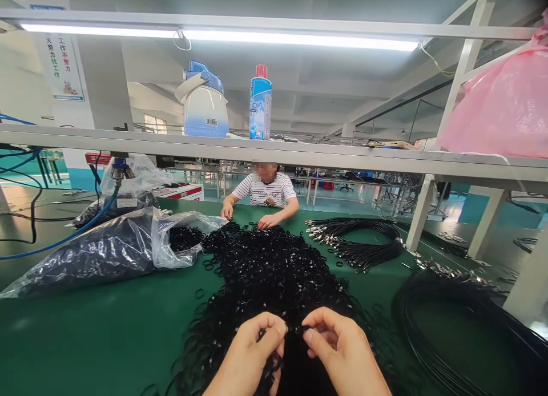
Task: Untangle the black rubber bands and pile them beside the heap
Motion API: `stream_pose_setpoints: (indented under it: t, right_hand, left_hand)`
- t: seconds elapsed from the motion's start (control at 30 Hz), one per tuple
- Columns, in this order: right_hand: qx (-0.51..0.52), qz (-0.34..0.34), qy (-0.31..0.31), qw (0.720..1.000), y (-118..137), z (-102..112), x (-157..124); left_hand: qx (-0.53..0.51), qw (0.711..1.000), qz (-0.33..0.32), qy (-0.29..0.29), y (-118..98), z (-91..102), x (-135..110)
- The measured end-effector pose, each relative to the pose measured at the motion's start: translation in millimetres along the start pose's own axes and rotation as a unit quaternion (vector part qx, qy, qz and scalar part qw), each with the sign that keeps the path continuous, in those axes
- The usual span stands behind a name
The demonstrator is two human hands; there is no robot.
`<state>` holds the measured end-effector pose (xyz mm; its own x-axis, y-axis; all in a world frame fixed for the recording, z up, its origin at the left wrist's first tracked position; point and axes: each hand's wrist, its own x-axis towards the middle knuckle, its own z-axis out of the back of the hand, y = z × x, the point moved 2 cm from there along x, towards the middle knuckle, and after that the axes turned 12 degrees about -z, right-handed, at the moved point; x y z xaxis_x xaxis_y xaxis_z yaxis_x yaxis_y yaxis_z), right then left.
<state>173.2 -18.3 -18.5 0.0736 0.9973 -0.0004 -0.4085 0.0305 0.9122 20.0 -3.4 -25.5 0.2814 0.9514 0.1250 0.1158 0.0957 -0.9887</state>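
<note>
A big heap of small black rings [274, 270] spreads over the green tabletop [107, 327]. Above its near side, my left hand [259, 350] is closed, thumb and forefinger pinched, with black rings showing under its curled fingers. My right hand [338, 344] faces it a short gap away, thumb and forefinger pinching a small black ring. What sits right at the left fingertips is too small to make out. A clear plastic bag [120, 247] lies on its side at the left, its mouth towards the heap and more black rings inside.
Across the table a person [269, 190] has both hands at the heap's far edge. Coiled black cables [363, 239] lie at the right, a larger cable coil [411, 322] nearer. Overhead, a shelf [299, 152] carries a jug [206, 108], a spray can [261, 108] and a pink bag [500, 110].
</note>
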Motion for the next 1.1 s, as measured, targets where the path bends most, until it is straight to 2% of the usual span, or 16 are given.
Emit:
stream_pose_setpoints:
  t: [0.17,0.27,0.4,0.5,0.6,0.8,0.93,1.1]
  right_hand:
    - [0.076,-0.022,0.034,0.996,-8,-4,6]
    - [0.15,-0.035,0.002,0.988,-14,-5,10]
    - [0.305,-0.064,-0.069,0.948,-24,6,15]
    - [0.365,-0.087,-0.075,0.924,-25,13,17]
    - [0.328,-0.091,-0.008,0.94,-18,10,15]
    - [0.238,-0.045,0.095,0.965,-7,-3,7]
    - [0.193,-0.04,0.044,0.979,-8,0,7]
    - [0.199,-0.052,0.017,0.979,-6,0,4]
  left_hand:
    - [0.038,0.998,-0.021,-0.042,-1,4.4,1]
    - [0.065,0.996,-0.041,-0.042,0,3.2,-4]
    - [0.098,0.993,-0.05,-0.037,0,2.1,-6]
    - [0.102,0.993,-0.042,-0.045,-1,3.0,-3]
    - [0.076,0.996,-0.039,-0.035,-1,1.4,0]
    - [0.053,0.997,-0.045,-0.024,-4,1.1,1]
    - [0.067,0.996,-0.049,-0.019,-11,5.2,0]
    - [0.198,0.976,-0.091,-0.016,-22,10.0,-4]
